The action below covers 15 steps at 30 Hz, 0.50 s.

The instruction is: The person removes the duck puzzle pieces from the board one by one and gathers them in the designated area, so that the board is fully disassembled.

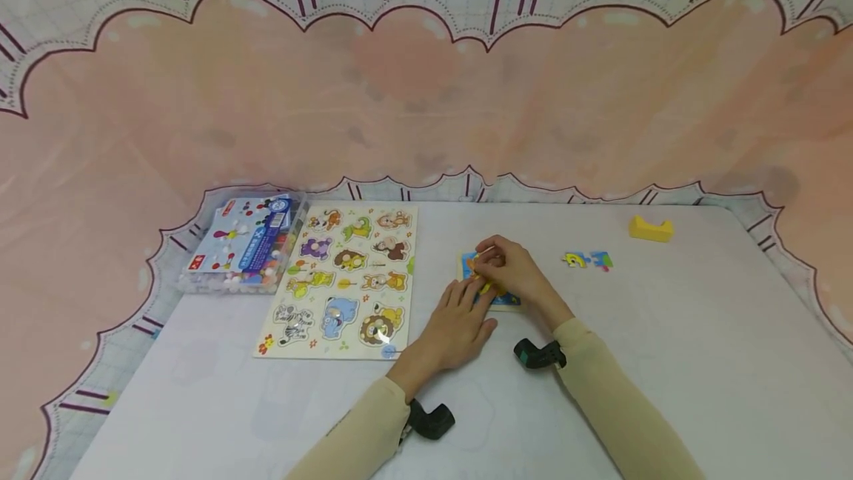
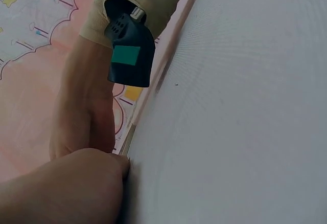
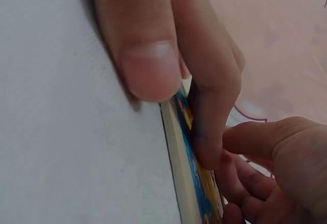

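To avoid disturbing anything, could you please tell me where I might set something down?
Free: the white tabletop before the yellow notched block, right of the beige right sleeve. Crowded: around the left hand, right hand and small blue picture puzzle.

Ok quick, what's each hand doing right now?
Left hand: open, resting on the puzzle board.
Right hand: curled over it; can't tell if it's holding anything.
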Available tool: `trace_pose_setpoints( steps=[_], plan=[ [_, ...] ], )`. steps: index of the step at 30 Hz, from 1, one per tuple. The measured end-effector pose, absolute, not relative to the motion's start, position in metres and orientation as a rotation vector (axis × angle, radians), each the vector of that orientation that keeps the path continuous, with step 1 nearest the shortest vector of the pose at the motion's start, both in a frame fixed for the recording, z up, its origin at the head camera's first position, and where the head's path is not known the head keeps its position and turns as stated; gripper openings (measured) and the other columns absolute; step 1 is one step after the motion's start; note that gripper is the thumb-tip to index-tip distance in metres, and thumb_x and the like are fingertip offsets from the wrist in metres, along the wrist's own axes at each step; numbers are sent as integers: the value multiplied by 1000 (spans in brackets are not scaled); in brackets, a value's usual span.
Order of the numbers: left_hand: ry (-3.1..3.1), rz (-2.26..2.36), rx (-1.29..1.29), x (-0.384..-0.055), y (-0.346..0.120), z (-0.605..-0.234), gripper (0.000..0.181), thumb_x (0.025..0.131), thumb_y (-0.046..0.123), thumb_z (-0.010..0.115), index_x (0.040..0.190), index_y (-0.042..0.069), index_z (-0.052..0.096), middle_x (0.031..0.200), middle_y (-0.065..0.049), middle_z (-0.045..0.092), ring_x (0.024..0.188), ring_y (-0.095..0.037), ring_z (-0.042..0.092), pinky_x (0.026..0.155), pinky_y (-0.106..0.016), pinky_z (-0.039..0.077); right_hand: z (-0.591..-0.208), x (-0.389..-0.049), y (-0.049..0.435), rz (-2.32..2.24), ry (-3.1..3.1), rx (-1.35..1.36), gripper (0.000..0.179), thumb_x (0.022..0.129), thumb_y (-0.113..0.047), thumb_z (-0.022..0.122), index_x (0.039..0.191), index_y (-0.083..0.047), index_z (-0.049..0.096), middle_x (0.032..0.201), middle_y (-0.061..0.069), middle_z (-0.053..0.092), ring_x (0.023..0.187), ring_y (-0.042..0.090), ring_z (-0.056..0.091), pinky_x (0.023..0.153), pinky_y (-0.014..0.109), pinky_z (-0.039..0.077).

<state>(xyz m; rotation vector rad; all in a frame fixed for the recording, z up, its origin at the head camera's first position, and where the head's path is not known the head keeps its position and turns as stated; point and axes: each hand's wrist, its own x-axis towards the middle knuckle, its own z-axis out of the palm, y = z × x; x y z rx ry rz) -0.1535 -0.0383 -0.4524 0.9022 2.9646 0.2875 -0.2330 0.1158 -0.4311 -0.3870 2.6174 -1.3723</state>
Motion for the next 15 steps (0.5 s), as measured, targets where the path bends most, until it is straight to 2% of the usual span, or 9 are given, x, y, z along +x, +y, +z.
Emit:
trace_pose_setpoints(
  steps=[11, 15],
  plan=[
    [2976, 338, 886, -154, -38, -453, 53, 101, 40, 33, 149, 17, 28, 156, -6, 20, 144, -27, 17, 118, -46, 16, -433, -231, 122, -1373, 2668, -491, 31, 89, -18, 65, 118, -8, 59, 103, 10, 68, 88, 21, 64, 79, 34, 52],
    [2998, 356, 890, -156, -38, -454, 53, 100, 40, 35, 148, 17, 31, 154, -6, 24, 142, -26, 19, 117, -44, 17, -434, -232, 127, -1387, 2681, -480, 31, 89, -23, 65, 117, -9, 61, 102, 8, 69, 86, 19, 64, 78, 34, 53]
  ],
)
